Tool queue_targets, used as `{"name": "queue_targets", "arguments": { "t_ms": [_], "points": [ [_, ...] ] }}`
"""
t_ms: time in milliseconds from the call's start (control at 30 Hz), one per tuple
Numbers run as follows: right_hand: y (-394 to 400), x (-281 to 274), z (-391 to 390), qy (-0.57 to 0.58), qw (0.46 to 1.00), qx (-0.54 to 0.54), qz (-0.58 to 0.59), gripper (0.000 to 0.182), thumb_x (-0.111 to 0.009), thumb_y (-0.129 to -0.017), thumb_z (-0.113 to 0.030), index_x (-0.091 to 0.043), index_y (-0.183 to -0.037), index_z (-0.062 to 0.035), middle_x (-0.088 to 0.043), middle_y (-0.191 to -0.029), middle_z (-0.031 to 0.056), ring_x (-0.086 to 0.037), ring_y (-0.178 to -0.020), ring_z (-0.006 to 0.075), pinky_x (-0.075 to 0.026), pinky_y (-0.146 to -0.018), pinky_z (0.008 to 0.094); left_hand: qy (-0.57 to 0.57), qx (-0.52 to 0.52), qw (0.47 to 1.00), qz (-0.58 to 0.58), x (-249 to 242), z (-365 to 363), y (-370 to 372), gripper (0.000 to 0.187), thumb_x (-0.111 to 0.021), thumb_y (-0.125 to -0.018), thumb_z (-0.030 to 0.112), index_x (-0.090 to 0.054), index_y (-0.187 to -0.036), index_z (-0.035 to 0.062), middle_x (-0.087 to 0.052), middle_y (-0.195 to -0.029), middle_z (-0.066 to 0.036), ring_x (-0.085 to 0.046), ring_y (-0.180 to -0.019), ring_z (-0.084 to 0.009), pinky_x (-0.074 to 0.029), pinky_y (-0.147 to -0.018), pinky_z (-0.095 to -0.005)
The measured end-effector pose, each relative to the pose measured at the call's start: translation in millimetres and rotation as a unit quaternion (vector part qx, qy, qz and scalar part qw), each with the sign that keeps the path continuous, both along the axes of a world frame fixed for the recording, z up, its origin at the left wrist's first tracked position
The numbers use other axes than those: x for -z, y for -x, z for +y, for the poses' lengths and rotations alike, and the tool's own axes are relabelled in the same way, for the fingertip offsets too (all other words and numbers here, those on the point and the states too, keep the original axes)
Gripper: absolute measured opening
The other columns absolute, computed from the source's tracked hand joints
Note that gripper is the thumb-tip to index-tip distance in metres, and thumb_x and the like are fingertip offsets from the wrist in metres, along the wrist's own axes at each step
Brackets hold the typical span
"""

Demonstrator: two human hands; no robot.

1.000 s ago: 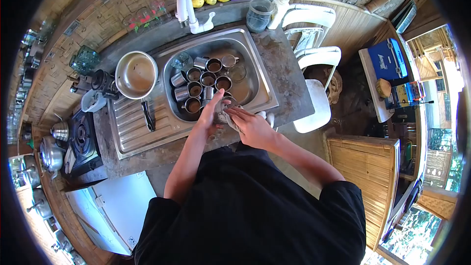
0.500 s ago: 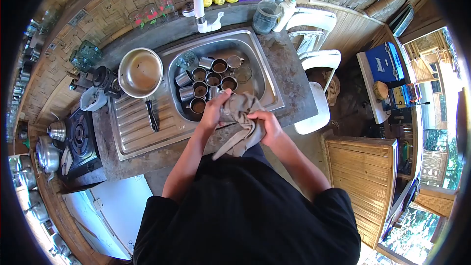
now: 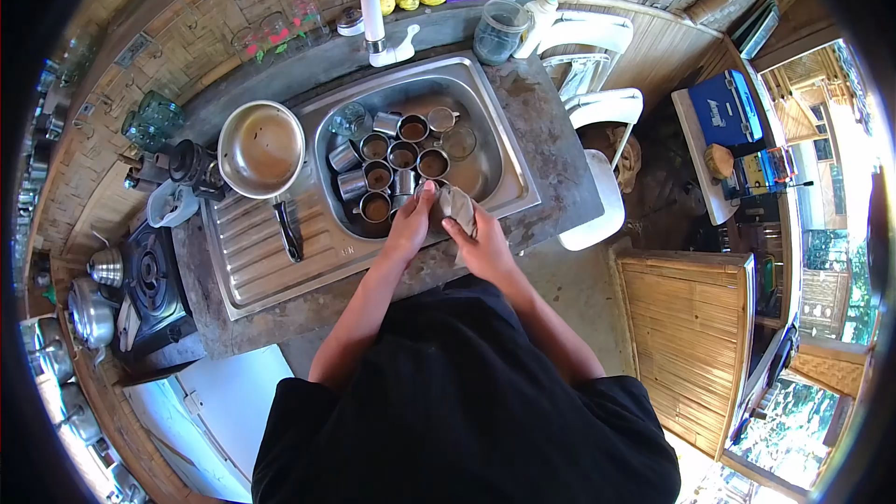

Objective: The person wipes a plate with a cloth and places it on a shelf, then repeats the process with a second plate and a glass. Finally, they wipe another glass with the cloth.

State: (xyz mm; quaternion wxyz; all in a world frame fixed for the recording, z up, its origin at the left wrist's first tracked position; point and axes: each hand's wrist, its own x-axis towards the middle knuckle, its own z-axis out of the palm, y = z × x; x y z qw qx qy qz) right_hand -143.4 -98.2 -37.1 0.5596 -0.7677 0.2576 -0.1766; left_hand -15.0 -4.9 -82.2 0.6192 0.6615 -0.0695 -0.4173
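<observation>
At the front rim of the steel sink [image 3: 509, 163], both hands hold a crumpled grey-brown cloth [image 3: 456, 209] between them. My left hand [image 3: 411, 222] closes at the cloth's left side, thumb up. From the right, my right hand [image 3: 483, 245] grips the cloth with bent fingers. Whether something is wrapped inside the cloth is hidden. Just beyond my hands, several metal mugs [image 3: 376, 206] stand or lie in the basin, some with brown insides. A clear glass [image 3: 351, 119] and a glass cup [image 3: 458, 141] are among them.
A steel pan [image 3: 262, 149] rests on the ridged drainboard [image 3: 252, 266]. Behind the basin stands a white faucet [image 3: 373, 14]. A lidded jar [image 3: 501, 31] and white chairs [image 3: 602, 201] are at the right; a gas stove [image 3: 151, 271] is at the left.
The cloth has gone from loosely spread and hanging to bunched smaller between my hands. My right hand has shifted left and slightly down, its fingers now over the cloth.
</observation>
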Motion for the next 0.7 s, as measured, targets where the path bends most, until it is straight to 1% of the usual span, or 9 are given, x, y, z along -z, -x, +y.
{"name": "queue_targets", "arguments": {
  "t_ms": [33, 67, 200, 333, 500, 533, 633, 667, 700],
  "points": [
    [-1.3, -2.8, -6.4, -0.031, 0.999, -0.018, -0.005, 0.036, -0.072, -0.094, -0.019, -0.064, -0.123, 0.0006, -0.072, -0.095, 0.0188, -0.068, -0.092, 0.0251, -0.051, -0.086, 0.0377, -0.021, 0.012, 0.999, -0.037, 1.3, 5.1, -3.9, 0.054, -0.061, -0.101, 0.054, -0.070, -0.112, 0.0015, -0.068, -0.099, 0.001, -0.060, -0.090, -0.0121, -0.046, -0.082, -0.0297],
    [-0.1, -8.0, -14.1, -0.077, 0.996, -0.038, 0.005, 0.031, -0.073, -0.095, -0.019, -0.066, -0.118, 0.0012, -0.073, -0.098, 0.0104, -0.064, -0.092, 0.0157, -0.051, -0.086, 0.0340, 0.059, -0.010, 0.997, -0.053, 4.9, 9.7, -7.5, 0.041, -0.068, -0.099, 0.045, -0.074, -0.101, 0.0054, -0.066, -0.087, 0.004, -0.057, -0.082, -0.0072, -0.044, -0.074, -0.0245],
    [2.5, -20.5, -34.9, -0.199, 0.974, -0.105, 0.017, 0.032, -0.072, -0.098, -0.019, -0.067, -0.121, 0.0017, -0.069, -0.102, -0.0017, -0.059, -0.095, 0.0085, -0.049, -0.089, 0.0289, 0.032, 0.112, 0.993, 0.020, -26.4, 32.3, -36.1, 0.029, -0.069, -0.097, 0.039, -0.072, -0.093, 0.0108, -0.059, -0.079, 0.007, -0.050, -0.073, -0.0029, -0.039, -0.067, -0.0238],
    [-10.5, -26.8, -29.8, -0.143, 0.988, -0.043, -0.030, 0.035, -0.072, -0.097, -0.018, -0.065, -0.125, 0.0017, -0.071, -0.107, 0.0026, -0.061, -0.098, 0.0116, -0.049, -0.091, 0.0308, 0.063, 0.034, 0.997, 0.041, -35.4, 29.1, -34.3, 0.039, -0.063, -0.100, 0.046, -0.060, -0.079, 0.0131, -0.048, -0.073, 0.008, -0.045, -0.068, -0.0055, -0.036, -0.064, -0.0243],
    [-31.1, -16.4, -15.1, -0.018, 0.995, 0.101, -0.005, 0.037, -0.071, -0.096, -0.015, -0.063, -0.128, 0.0026, -0.072, -0.109, 0.0070, -0.063, -0.104, 0.0130, -0.047, -0.094, 0.0293, 0.060, 0.006, 0.998, 0.013, -29.8, 18.5, -27.7, 0.038, -0.063, -0.100, 0.044, -0.062, -0.080, 0.0117, -0.052, -0.074, 0.005, -0.045, -0.067, -0.0060, -0.035, -0.064, -0.0246],
    [-32.0, -17.8, -12.2, 0.049, 0.993, 0.109, 0.012, 0.041, -0.070, -0.095, -0.014, -0.061, -0.133, 0.0013, -0.069, -0.122, 0.0155, -0.063, -0.116, 0.0226, -0.047, -0.101, 0.0352, 0.056, 0.005, 0.998, 0.012, -30.4, 17.6, -26.3, 0.038, -0.063, -0.100, 0.043, -0.062, -0.080, 0.0115, -0.052, -0.074, 0.005, -0.045, -0.067, -0.0060, -0.035, -0.064, -0.0246],
    [-34.4, -37.9, -1.2, 0.327, 0.940, 0.089, -0.041, 0.045, -0.069, -0.094, -0.014, -0.058, -0.136, -0.0003, -0.060, -0.139, 0.0203, -0.055, -0.132, 0.0360, -0.043, -0.109, 0.0424, 0.051, 0.019, 0.998, 0.003, -35.2, 16.2, -26.7, 0.036, -0.064, -0.100, 0.041, -0.063, -0.081, 0.0105, -0.054, -0.074, 0.004, -0.046, -0.068, -0.0063, -0.036, -0.065, -0.0244],
    [-32.2, -38.9, 3.5, 0.292, 0.956, 0.036, -0.014, 0.051, -0.068, -0.094, -0.016, -0.056, -0.141, -0.0014, -0.046, -0.154, 0.0204, -0.039, -0.144, 0.0449, -0.037, -0.116, 0.0485, 0.079, 0.006, 0.997, 0.002, -35.6, 14.3, -25.5, 0.035, -0.064, -0.101, 0.040, -0.063, -0.083, 0.0096, -0.055, -0.075, 0.003, -0.047, -0.068, -0.0068, -0.038, -0.067, -0.0247],
    [-30.7, -35.6, 7.7, 0.296, 0.955, 0.009, 0.002, 0.058, -0.070, -0.093, -0.023, -0.053, -0.145, -0.0036, -0.044, -0.156, 0.0212, -0.037, -0.146, 0.0438, -0.037, -0.117, 0.0473, 0.106, -0.007, 0.994, 0.001, -35.0, 12.3, -22.4, 0.034, -0.063, -0.101, 0.038, -0.063, -0.085, 0.0088, -0.056, -0.075, 0.003, -0.049, -0.069, -0.0072, -0.039, -0.068, -0.0250]
  ]
}}
